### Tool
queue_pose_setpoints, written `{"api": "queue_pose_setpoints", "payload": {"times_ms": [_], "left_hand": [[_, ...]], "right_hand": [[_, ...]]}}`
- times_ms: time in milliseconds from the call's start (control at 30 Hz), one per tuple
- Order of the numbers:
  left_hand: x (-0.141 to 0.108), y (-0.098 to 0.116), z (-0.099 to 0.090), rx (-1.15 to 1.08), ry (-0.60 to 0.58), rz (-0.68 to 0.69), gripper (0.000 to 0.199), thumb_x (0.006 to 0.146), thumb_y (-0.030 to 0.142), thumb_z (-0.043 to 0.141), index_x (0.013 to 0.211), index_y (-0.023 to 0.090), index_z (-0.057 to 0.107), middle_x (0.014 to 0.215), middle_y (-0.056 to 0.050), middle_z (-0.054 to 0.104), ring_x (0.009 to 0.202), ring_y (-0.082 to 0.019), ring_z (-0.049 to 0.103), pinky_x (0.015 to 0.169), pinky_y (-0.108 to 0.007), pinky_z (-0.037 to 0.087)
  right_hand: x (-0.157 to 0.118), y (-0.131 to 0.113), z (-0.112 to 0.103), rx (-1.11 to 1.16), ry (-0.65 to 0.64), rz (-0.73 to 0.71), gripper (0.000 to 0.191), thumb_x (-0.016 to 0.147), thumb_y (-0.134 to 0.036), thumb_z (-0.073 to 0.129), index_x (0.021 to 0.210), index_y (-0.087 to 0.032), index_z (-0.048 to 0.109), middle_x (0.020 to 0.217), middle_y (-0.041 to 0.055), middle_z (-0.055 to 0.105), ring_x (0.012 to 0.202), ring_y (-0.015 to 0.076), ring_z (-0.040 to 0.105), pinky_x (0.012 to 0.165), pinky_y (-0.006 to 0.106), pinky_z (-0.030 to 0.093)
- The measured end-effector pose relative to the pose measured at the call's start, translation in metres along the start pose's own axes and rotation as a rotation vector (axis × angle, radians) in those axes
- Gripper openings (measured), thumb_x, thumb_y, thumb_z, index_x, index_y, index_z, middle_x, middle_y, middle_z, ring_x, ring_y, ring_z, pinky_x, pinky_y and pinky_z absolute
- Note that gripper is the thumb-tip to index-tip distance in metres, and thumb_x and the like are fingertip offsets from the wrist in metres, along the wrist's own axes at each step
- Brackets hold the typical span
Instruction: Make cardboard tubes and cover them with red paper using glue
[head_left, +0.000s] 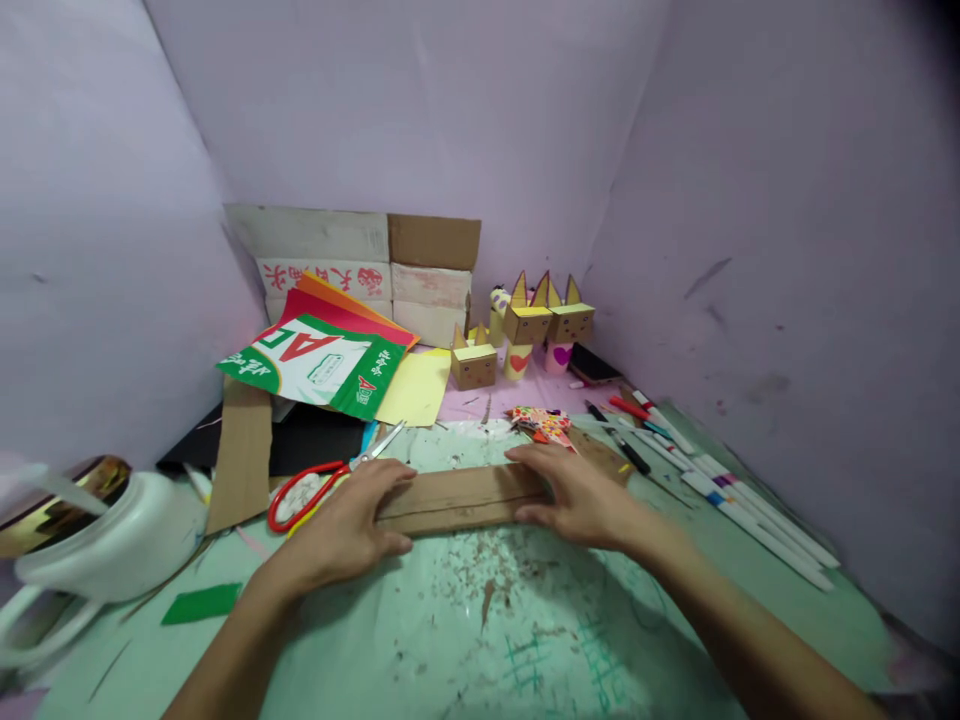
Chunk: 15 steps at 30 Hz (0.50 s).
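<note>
Angled inward, the left hand (349,522) and right hand (583,495) pinch opposite ends of a cardboard strip (459,500).

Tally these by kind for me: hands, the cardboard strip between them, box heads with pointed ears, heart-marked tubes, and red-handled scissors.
Hands (left hand, right hand): 2
Cardboard strip: 1
Box heads with pointed ears: 3
Heart-marked tubes: 2
Red-handled scissors: 1
Total: 9
</note>
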<state>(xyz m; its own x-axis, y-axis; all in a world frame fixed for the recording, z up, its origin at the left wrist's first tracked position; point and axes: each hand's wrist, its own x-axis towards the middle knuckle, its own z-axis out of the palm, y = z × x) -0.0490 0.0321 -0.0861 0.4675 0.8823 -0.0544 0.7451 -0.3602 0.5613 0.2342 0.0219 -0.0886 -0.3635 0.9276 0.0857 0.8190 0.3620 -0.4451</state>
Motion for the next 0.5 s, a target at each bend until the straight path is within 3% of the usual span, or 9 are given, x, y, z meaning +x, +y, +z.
{"api": "queue_pose_setpoints", "payload": {"times_ms": [67, 167, 300, 400, 467, 500], "left_hand": [[0.001, 0.002, 0.009, 0.099, -0.008, 0.022, 0.063, 0.065, 0.026, 0.068, 0.124, 0.017, 0.05, 0.132, -0.01, 0.048, 0.122, -0.026, 0.042, 0.104, -0.038, 0.031], [0.003, 0.004, 0.019, 0.188, 0.031, 0.044, 0.061, 0.067, 0.027, 0.066, 0.124, 0.017, 0.05, 0.127, -0.011, 0.053, 0.119, -0.029, 0.044, 0.101, -0.042, 0.033], [0.006, 0.002, 0.021, 0.194, 0.107, 0.073, 0.057, 0.066, 0.021, 0.063, 0.122, 0.017, 0.052, 0.122, -0.01, 0.055, 0.115, -0.028, 0.047, 0.099, -0.042, 0.035], [0.007, 0.0, 0.015, 0.038, 0.212, 0.045, 0.062, 0.065, 0.022, 0.063, 0.124, 0.017, 0.048, 0.127, -0.011, 0.051, 0.119, -0.028, 0.045, 0.102, -0.042, 0.034], [0.008, 0.001, 0.011, -0.154, 0.275, -0.006, 0.068, 0.065, 0.026, 0.064, 0.129, 0.017, 0.044, 0.132, -0.012, 0.047, 0.123, -0.029, 0.042, 0.104, -0.042, 0.032], [0.008, 0.003, 0.01, -0.247, 0.289, -0.034, 0.071, 0.065, 0.028, 0.064, 0.131, 0.016, 0.041, 0.134, -0.013, 0.045, 0.125, -0.029, 0.041, 0.105, -0.042, 0.032]], "right_hand": [[0.002, -0.004, 0.012, -0.021, -0.069, -0.06, 0.069, 0.064, -0.026, 0.073, 0.128, -0.011, 0.051, 0.132, 0.0179, 0.054, 0.123, 0.03, 0.047, 0.106, 0.05, 0.029], [0.009, -0.008, 0.025, -0.016, -0.106, -0.081, 0.072, 0.062, -0.025, 0.074, 0.129, -0.011, 0.049, 0.131, 0.0191, 0.054, 0.123, 0.0306, 0.047, 0.109, 0.055, 0.017], [0.015, -0.003, 0.025, -0.002, -0.046, -0.081, 0.074, 0.062, -0.024, 0.075, 0.13, -0.013, 0.048, 0.129, 0.0183, 0.055, 0.122, 0.0313, 0.048, 0.109, 0.055, 0.019], [0.017, 0.002, 0.012, 0.155, 0.243, -0.071, 0.089, 0.061, -0.031, 0.078, 0.138, -0.017, 0.035, 0.141, 0.0178, 0.041, 0.133, 0.0316, 0.032, 0.109, 0.052, 0.02], [0.019, 0.001, 0.005, 0.457, 0.484, -0.052, 0.098, 0.062, -0.042, 0.077, 0.142, -0.022, 0.024, 0.146, 0.0161, 0.033, 0.136, 0.0295, 0.027, 0.109, 0.051, 0.024], [0.02, -0.002, 0.004, 0.648, 0.542, -0.053, 0.1, 0.062, -0.049, 0.076, 0.142, -0.025, 0.021, 0.146, 0.0158, 0.032, 0.135, 0.029, 0.029, 0.107, 0.05, 0.027]]}}
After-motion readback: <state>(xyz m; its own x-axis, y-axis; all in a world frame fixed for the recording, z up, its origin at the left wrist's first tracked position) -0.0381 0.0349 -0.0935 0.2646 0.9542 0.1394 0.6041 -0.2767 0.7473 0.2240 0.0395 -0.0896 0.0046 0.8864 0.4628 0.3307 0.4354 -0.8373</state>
